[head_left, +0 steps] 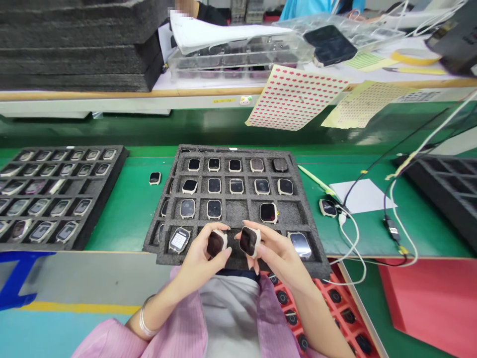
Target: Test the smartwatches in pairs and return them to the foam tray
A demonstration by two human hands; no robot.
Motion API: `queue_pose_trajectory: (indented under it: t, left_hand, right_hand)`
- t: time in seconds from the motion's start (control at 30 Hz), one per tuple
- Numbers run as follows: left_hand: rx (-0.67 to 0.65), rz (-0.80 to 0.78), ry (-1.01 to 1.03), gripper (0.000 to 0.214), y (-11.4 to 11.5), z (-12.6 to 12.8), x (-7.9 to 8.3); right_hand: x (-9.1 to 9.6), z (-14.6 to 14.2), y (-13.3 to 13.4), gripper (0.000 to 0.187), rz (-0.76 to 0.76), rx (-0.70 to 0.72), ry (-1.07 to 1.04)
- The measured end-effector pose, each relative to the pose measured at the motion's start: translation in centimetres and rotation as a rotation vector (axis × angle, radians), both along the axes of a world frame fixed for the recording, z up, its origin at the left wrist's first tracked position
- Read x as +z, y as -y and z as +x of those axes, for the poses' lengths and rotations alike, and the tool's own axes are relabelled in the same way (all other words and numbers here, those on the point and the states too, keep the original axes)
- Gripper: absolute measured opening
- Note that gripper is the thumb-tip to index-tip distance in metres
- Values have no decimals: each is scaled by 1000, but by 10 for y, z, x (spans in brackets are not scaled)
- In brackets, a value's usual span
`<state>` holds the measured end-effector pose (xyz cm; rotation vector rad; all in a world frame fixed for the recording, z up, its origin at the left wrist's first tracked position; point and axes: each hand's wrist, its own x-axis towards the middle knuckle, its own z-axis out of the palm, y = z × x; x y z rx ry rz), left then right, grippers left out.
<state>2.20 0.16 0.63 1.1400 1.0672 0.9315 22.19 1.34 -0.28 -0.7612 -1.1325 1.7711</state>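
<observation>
My left hand (207, 256) is closed around a square smartwatch case (215, 242) with a dark screen and a pale frame. In my right hand (274, 251) is a second smartwatch case (249, 241), pinched between thumb and fingers, its dark face tilted. Both are held over the front of a black foam tray (238, 214) whose pockets carry several similar watch cases. One watch in the tray's front left pocket (180, 239) has a lit white screen. At the front right, another watch (299, 245) reflects light.
A second foam tray of watches (95, 191) lies left, with a loose watch (155, 178) beside it. To the right are a watch (328, 207) near cables (354, 223), white paper (363, 195) and a red box (428, 298). A shelf edge (122, 94) crosses behind.
</observation>
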Motion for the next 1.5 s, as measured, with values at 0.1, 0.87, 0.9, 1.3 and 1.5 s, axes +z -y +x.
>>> queue_pose_trajectory:
  t: [0.1, 0.87, 0.9, 1.3, 1.5]
  left_hand:
    - [-11, 7, 9, 31, -2, 3, -1]
    - [-9, -73, 53, 25, 1, -1, -8]
    - [-2, -66, 43, 25, 1, -1, -8]
    - [6, -50, -17, 21, 2, -1, -9]
    - [12, -71, 36, 27, 3, -1, -7]
  right_hand:
    - [0, 1, 0, 41, -17, -10, 27]
    - [-2, 2, 5, 40, -23, 3, 48]
    - [-2, 2, 5, 40, -26, 6, 46]
    - [-1, 2, 7, 42, -43, -13, 86]
    - [-1, 1, 7, 42, -36, -31, 77]
